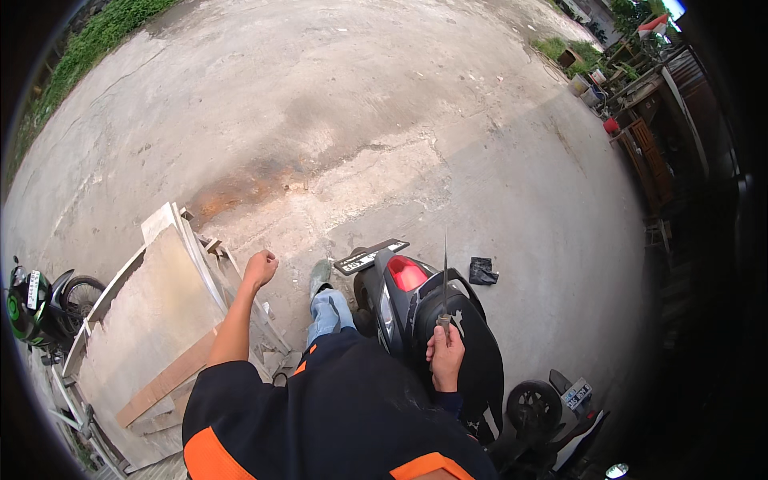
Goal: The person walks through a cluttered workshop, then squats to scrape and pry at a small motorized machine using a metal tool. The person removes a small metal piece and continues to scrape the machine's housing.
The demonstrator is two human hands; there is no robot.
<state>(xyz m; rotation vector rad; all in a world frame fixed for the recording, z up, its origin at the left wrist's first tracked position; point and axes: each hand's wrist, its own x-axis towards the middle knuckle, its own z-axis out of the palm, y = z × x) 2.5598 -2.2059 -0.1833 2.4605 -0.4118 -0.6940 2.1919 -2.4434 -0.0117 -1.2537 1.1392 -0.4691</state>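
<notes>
Right grip [446, 352] around thin metal rod [445, 272]

Black scooter [432, 320] with red tail light [406, 273] and black plate [370, 256] lettered white. Dark navy jacket [344, 416] with orange patches; faded blue jeans [330, 314]. Pale grey concrete [320, 104] with a rusty orange-brown stain [240, 188]. Beige boards [152, 312]. Green-and-black motorbike [28, 304]. Black rag [482, 271]. Green grass [96, 36].
</notes>
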